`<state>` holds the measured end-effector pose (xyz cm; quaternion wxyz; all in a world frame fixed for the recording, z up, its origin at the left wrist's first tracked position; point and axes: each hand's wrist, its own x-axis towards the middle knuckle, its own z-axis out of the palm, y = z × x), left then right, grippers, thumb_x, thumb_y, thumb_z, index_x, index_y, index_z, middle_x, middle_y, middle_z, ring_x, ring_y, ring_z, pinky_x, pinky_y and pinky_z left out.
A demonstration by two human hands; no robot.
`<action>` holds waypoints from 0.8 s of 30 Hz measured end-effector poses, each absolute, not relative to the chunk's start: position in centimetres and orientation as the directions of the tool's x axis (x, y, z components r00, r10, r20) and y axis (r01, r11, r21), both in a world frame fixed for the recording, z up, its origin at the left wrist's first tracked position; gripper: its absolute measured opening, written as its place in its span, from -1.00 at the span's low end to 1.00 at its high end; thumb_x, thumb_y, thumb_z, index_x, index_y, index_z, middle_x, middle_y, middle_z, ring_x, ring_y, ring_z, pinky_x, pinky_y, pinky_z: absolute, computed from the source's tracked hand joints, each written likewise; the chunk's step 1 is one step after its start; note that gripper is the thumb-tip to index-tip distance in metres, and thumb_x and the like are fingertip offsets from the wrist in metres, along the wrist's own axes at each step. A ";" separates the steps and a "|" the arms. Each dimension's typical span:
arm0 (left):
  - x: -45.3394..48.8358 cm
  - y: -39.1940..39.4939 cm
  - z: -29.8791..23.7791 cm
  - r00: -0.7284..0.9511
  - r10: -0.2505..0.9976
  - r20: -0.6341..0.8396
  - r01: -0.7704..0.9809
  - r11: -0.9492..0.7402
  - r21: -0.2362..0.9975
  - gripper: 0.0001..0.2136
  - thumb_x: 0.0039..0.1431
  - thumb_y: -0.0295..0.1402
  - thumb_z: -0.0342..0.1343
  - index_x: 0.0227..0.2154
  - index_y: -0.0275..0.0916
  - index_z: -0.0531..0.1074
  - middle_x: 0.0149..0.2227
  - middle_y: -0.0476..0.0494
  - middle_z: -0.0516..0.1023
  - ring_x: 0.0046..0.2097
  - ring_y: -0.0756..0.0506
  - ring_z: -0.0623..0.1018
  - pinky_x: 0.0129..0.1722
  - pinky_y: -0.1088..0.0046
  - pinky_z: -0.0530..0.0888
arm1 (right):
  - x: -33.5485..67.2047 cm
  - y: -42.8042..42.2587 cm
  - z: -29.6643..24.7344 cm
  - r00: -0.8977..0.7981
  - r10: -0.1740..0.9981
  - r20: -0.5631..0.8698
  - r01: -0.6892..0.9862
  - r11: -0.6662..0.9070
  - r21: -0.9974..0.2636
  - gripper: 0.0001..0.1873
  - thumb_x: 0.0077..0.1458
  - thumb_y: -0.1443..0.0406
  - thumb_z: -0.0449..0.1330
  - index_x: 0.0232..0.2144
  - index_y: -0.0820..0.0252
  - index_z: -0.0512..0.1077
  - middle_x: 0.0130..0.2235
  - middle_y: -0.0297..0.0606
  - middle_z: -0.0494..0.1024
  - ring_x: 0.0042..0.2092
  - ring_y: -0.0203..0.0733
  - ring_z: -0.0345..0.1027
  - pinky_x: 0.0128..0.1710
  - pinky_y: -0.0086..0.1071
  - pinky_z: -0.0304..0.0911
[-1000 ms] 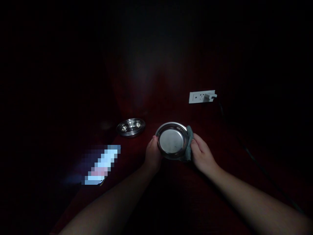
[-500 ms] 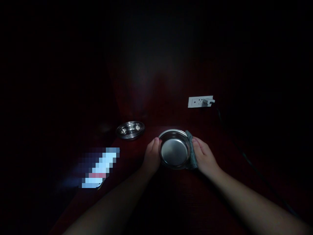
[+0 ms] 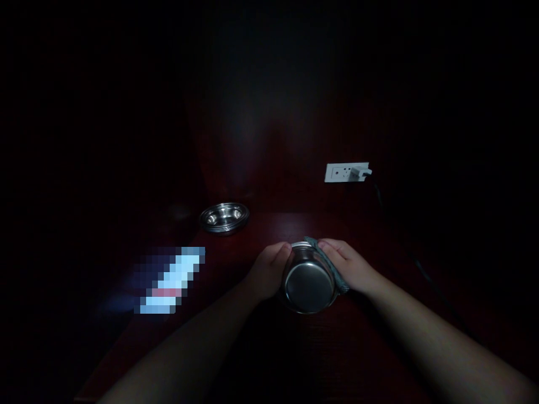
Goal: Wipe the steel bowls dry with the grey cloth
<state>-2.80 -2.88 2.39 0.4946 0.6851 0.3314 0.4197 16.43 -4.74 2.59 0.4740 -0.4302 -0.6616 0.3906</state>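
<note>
Between my hands is a round stainless steel bowl (image 3: 309, 283), tilted above the dark red tabletop. My left hand (image 3: 272, 269) grips its left rim, thumb on top. On the other side, my right hand (image 3: 347, 264) is closed on a grey-green cloth (image 3: 330, 264), pressing it along the bowl's right rim. The fingers under the bowl are hidden. Farther back on the left sits a small stack of shiny steel bowls (image 3: 224, 217), apart from both hands.
A lit, pixelated flat object (image 3: 172, 283) lies at the table's left edge. On the back wall is a white socket panel (image 3: 346, 172) with a plug in it. A dark cable (image 3: 423, 270) runs down the right side. Most surroundings are very dark.
The bowl has moved down, slightly right and closer to me, and its tilt has changed. Both hands moved with it; the cloth now lies slanted across the upper right rim.
</note>
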 end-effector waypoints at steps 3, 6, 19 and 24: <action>-2.7 -2.8 2.1 0.374 0.883 0.283 0.025 -0.315 0.949 -0.67 0.25 -0.13 -0.10 -0.55 -0.20 0.26 -0.52 0.00 0.33 -0.43 -0.03 0.32 -0.38 0.45 0.27 | 16.1 -4.8 2.6 -0.149 0.949 0.276 0.137 0.297 -0.945 -0.50 0.06 -0.12 0.14 -0.58 0.17 0.35 -0.58 -0.38 0.36 -0.55 -0.32 0.15 -0.56 -0.43 0.11; -2.6 -2.7 1.9 0.253 0.921 0.295 -0.023 -0.299 0.954 -0.69 0.25 -0.13 -0.09 -0.51 -0.21 0.30 -0.49 0.00 0.36 -0.41 -0.03 0.34 -0.38 0.46 0.29 | 15.8 -4.7 2.5 -0.037 0.956 0.291 0.086 0.293 -0.952 -0.47 -0.01 -0.15 0.18 -0.59 0.18 0.34 -0.61 -0.39 0.35 -0.56 -0.33 0.14 -0.57 -0.43 0.09; -1.1 -2.7 0.5 0.398 0.918 -0.001 -0.507 0.220 0.833 -0.60 0.26 -0.12 -0.04 0.03 -0.26 0.33 0.07 -0.34 0.45 0.03 -0.26 0.49 -0.12 0.11 0.52 | 15.7 -3.8 1.6 0.320 0.869 0.378 -0.016 0.404 -0.915 -0.48 0.00 -0.15 0.17 -0.55 0.17 0.34 -0.57 -0.39 0.34 -0.52 -0.32 0.14 -0.54 -0.43 0.13; -1.5 -2.0 0.1 0.328 0.945 -0.007 -0.438 0.158 0.885 -0.61 0.22 -0.09 0.00 -0.05 -0.27 0.36 -0.08 -0.28 0.53 -0.11 -0.20 0.54 -0.21 0.19 0.54 | 15.6 -4.2 2.3 0.277 0.874 0.399 0.041 0.404 -0.914 -0.47 -0.01 -0.19 0.14 -0.58 0.14 0.30 -0.62 -0.40 0.32 -0.54 -0.29 0.14 -0.57 -0.42 0.13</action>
